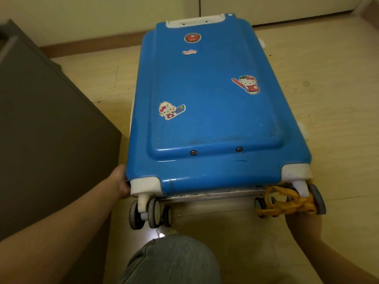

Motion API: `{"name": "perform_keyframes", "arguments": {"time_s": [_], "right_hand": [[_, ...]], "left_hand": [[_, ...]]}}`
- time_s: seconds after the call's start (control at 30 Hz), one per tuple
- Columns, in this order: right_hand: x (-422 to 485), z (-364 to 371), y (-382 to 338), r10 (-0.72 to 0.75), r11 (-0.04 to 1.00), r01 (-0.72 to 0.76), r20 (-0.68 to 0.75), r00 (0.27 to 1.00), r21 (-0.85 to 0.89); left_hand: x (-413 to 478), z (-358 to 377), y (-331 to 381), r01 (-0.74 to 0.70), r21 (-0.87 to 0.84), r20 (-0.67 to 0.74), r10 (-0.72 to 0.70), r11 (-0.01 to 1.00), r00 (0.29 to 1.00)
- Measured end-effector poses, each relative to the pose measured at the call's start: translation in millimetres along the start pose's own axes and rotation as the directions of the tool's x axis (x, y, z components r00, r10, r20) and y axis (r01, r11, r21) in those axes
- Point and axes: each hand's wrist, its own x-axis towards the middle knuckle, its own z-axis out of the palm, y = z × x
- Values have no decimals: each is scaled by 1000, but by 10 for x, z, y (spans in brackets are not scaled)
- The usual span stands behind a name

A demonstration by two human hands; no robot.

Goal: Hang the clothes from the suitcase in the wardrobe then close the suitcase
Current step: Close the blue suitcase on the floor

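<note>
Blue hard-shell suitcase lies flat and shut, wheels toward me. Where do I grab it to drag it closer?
Take the blue hard-shell suitcase at its near corners, by the white corner caps, one hand from each side; the left hand grips there. The domed lid gives no hold, and the white handle sits at the far end.

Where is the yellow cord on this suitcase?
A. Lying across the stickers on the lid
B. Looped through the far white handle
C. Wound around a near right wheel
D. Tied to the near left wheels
C: the yellow cord is tangled about the wheel at the near right corner of the suitcase.
</note>
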Motion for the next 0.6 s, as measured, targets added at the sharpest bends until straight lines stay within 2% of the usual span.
{"name": "perform_keyframes", "arguments": {"time_s": [0.03, 0.1, 0.17, 0.2, 0.27, 0.37, 0.4, 0.43, 0.5, 0.53, 0.6], "right_hand": [[-21, 21, -22, -62, 998, 60, -57, 996, -31], [-105, 137, -233, -59, 996, 51, -104, 993, -77], [-134, 111, -218, -230, 952, 208, -76, 970, -225], [-181, 127, -253, -130, 964, 115, -46, 990, -241], [-195, 133, -340, -145, 911, 90, -108, 983, -403], [-266, 174, -461, -129, 892, 59, -127, 984, -447], [-247, 188, -433, -101, 860, 17, -137, 985, -510], [-236, 224, -371, -127, 807, 33, -119, 985, -590], [-367, 417, -436, 23, 782, 15, 52, 998, -623], [-441, 551, -455, 20, 776, 32, 75, 997, -630], [-539, 809, -508, -92, 762, 164, 146, 985, -626]], "left_hand": [[11, -16, -10, -9, -4, 9, 9, 1000, 1000], [-5, -18, -15, -15, 23, 13, 14, 1000, 1000], [-30, -14, -22, -19, 51, 2, 19, 999, 1000], [-57, -10, -21, -14, 41, 13, 13, 999, 1000], [-70, 0, -27, -1, 43, 24, 0, 999, 1000], [-92, 6, -43, -11, 58, 46, 8, 998, 999], [-95, 20, -36, -7, 50, 49, 5, 999, 999], [-98, 29, -28, 5, 44, 39, -6, 999, 999], [-124, 45, -44, 17, 39, 16, -17, 999, 1000], [-123, 58, -60, 21, 30, 8, -22, 999, 1000], [-111, 91, -87, 39, 2, 7, -39, 999, 999]]}}
